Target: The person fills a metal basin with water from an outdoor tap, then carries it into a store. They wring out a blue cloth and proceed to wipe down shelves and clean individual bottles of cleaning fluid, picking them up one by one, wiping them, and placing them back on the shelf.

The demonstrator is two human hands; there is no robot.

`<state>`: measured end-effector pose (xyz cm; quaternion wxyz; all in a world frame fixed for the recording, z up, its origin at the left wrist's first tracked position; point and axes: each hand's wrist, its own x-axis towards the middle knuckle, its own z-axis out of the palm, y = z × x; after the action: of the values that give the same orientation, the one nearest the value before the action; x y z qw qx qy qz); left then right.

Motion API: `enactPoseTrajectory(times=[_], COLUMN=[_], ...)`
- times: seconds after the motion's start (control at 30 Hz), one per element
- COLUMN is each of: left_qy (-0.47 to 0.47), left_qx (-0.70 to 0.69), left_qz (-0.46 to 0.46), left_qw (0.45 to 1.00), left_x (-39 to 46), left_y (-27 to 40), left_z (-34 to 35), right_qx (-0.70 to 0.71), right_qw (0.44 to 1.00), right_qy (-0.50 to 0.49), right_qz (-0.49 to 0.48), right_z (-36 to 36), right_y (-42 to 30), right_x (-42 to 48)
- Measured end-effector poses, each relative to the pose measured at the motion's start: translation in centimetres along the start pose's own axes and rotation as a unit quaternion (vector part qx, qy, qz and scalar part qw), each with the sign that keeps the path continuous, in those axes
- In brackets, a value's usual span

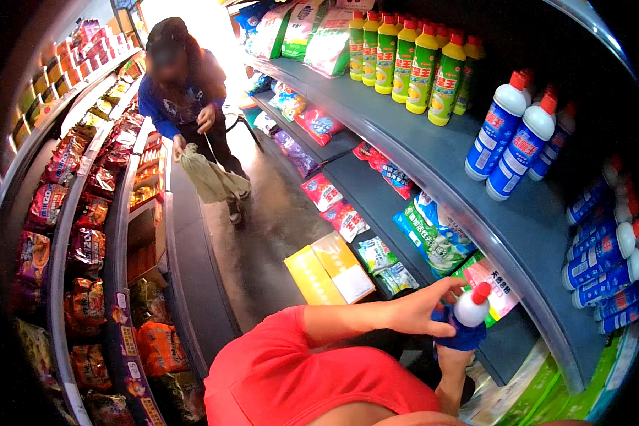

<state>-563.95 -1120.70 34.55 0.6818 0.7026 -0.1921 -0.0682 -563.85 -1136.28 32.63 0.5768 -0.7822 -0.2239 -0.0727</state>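
Observation:
A white plastic bottle [471,309] with a red cap stands tilted between my hands, in front of the lower shelves at right. My left hand [423,314] curves around its left side, thumb and fingers spread. Dark blue material [464,334] surrounds the bottle's lower part; whether this is its label or a cloth, I cannot tell. From below, my right hand [451,358] supports the bottle, its fingers mostly hidden behind the blue. Similar blue-and-white bottles [516,152] with red caps stand on the upper shelf [458,160], and several more [601,255] lie stacked farther right.
Yellow-green bottles [418,74] line the upper shelf. Detergent bags [431,234] fill the lower tiers. A yellow carton [327,271] sits beside the shelves. Across the aisle [266,223], noodle packets [88,245] line another rack. Ahead, a person [186,101] holds a pale cloth [207,175].

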Motion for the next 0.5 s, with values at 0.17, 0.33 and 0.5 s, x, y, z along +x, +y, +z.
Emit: enactPoseTrajectory(times=[0.17,0.33,0.5], left_qy=[0.119,0.144,0.132], left_qx=[0.123,0.068,-0.079], left_qz=[0.027,-0.005,0.014], left_qw=[0.985,0.987,0.988], left_x=[0.6,1.1,1.4], left_y=[-0.2,-0.3,1.5], left_z=[1.1,0.0,-0.8], right_qx=[0.013,-0.104,0.044], right_qw=[0.999,0.994,0.997], right_qy=[0.038,0.014,-0.055], right_qz=[-0.022,-0.042,0.0], right_z=[0.9,-0.1,-1.9], right_y=[3.2,1.7,1.7], right_x=[-0.8,-0.4,-1.0])
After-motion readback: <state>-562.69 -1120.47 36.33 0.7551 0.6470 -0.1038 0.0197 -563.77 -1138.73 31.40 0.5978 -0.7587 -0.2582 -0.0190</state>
